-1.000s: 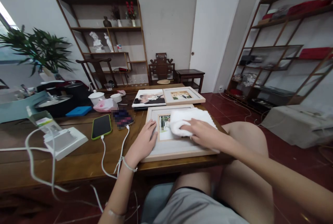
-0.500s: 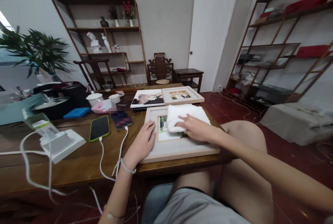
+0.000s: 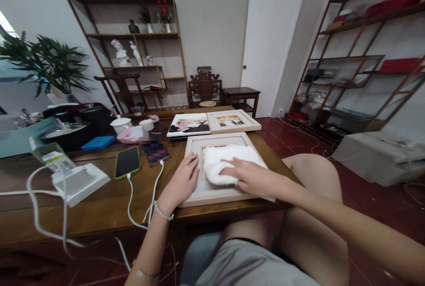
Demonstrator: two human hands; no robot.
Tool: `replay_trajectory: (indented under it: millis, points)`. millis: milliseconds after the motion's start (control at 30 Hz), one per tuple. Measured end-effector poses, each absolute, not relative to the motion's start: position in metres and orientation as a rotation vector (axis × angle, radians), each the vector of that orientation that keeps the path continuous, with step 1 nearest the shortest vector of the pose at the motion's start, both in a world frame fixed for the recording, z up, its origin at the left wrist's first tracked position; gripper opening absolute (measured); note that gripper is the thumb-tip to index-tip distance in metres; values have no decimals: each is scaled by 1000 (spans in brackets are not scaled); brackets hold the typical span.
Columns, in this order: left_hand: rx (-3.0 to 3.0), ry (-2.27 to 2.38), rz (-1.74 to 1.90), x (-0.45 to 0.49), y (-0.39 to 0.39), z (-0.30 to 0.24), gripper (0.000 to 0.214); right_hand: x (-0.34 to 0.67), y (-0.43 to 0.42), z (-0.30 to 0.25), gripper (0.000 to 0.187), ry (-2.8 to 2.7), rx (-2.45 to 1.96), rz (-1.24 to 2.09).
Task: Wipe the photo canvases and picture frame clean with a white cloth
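A light wooden picture frame [image 3: 229, 195] lies flat at the front of the table, its photo largely hidden under a white towel [image 3: 212, 162]. My right hand [image 3: 254, 179] presses the folded, fluffy towel onto the middle of the frame, the fingers bent into the cloth. On the frame's left side rests my left hand [image 3: 186, 177], its fingers stretched out flat over the border. Behind this frame lie a white-edged photo panel [image 3: 189, 124] and a second wooden frame [image 3: 254, 124] with a small photo.
Left of the frame, a green-cased phone [image 3: 128, 163] and another, blurred-out device [image 3: 154, 150] are plugged into white cables. Further left are a white box [image 3: 88, 186], a blue box [image 3: 98, 143] and a pink plastic bag [image 3: 133, 135]. The wooden table's [image 3: 275, 157] right edge is close by.
My right hand has slid the towel left and toward me across the frame, covering most of the photo. My left hand stays on the frame's left side.
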State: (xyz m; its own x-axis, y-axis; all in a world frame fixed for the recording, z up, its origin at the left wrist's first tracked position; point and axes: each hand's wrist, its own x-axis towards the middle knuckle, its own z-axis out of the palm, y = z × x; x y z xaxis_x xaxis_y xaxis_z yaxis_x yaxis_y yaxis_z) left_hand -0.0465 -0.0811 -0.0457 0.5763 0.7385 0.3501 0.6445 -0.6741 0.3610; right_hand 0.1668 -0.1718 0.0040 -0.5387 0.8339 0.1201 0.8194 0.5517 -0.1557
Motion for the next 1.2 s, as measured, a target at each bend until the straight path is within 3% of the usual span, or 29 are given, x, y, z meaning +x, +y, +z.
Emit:
replay_trajectory:
  millis: [233, 400, 767, 933, 1200]
  points:
    - [2613, 1149, 687, -47, -82, -43, 44, 191, -86, -9, 52, -2526, -1552, -330]
    - [2600, 1149, 693, -47, -82, -43, 43, 187, -84, -7, 51, -2597, -1532, -203]
    - [2618, 1131, 777, -47, -79, -50, 41, 148, -215, 34, 40, -2737, -1346, 261]
    - [2601, 1103, 792, -48, -77, -53, 42, 141, -204, 15, 47, -2667, -1379, 136]
    - [2618, 1114, 737, -48, -78, -49, 43, 166, -104, -10, 56, -2626, -1472, -225]
